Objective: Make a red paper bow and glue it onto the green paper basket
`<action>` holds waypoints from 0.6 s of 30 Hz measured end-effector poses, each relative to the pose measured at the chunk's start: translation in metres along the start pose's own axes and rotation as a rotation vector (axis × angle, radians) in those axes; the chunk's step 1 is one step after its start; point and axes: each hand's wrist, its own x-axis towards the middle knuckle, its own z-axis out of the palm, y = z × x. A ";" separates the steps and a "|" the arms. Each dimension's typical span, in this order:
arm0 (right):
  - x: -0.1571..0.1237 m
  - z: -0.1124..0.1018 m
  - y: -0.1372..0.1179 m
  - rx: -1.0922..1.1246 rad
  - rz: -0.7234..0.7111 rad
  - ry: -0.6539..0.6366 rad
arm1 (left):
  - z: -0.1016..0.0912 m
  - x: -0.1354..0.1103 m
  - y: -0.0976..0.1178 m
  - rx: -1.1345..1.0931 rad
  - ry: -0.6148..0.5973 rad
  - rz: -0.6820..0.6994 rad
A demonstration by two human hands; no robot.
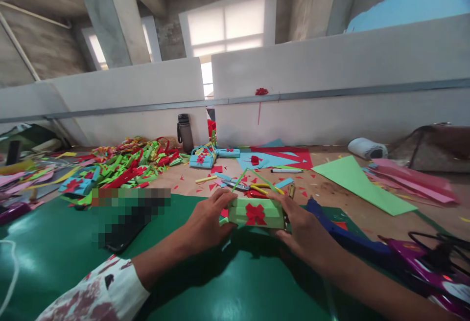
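Between my two hands is a small light-green paper box (238, 212) with a red paper bow on its front and a thin green strip handle rising above it. My left hand (211, 216) grips its left end, fingers on top and thumb below. At the right end, my right hand (299, 220) holds it the same way. The box is over the far part of the green mat (227, 286). Just behind it lie scissors (237, 185) and yellow-handled pliers (260, 189), partly hidden by the box and its handle.
A purple glue gun (414, 262) lies at the right beside a blue tool (345, 230). A phone (128, 228) rests on the mat's left. Beyond are a heap of paper strips (135, 164), blue paper boxes (201, 159), a bottle (185, 132) and a green sheet (363, 184).
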 end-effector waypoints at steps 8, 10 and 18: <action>0.000 0.004 0.000 0.018 0.041 -0.009 | 0.005 -0.005 -0.011 0.162 -0.020 -0.028; 0.000 0.005 0.001 -0.002 0.047 0.029 | 0.005 -0.004 -0.012 0.191 -0.018 -0.025; -0.016 0.009 -0.003 -0.057 -0.072 0.126 | -0.040 0.011 -0.057 0.322 0.159 -0.124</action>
